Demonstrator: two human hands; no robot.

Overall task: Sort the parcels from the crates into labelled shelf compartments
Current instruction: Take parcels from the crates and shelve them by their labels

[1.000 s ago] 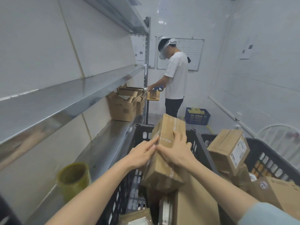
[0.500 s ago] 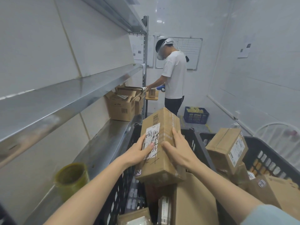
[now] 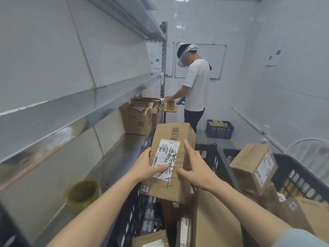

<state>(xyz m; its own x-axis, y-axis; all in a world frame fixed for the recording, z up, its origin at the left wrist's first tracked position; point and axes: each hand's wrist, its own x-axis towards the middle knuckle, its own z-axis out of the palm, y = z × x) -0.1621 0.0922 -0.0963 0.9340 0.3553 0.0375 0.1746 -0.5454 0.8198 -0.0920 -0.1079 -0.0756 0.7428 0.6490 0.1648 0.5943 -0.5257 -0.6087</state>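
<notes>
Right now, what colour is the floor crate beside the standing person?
Blue: the small plastic floor crate, head view.

The person's left hand (image 3: pixel 147 168) and right hand (image 3: pixel 197 172) are bare, as are both forearms along their whole visible length. Above the right elbow begins a pale blue-grey sleeve (image 3: pixel 300 238), plain, of soft cloth.

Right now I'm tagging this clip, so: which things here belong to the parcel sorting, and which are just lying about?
Job: held parcel, left hand, right hand, black crates, crated parcels, steel shelf.
Lying about: yellowish roll, open cartons, blue basket, whiteboard.
</notes>
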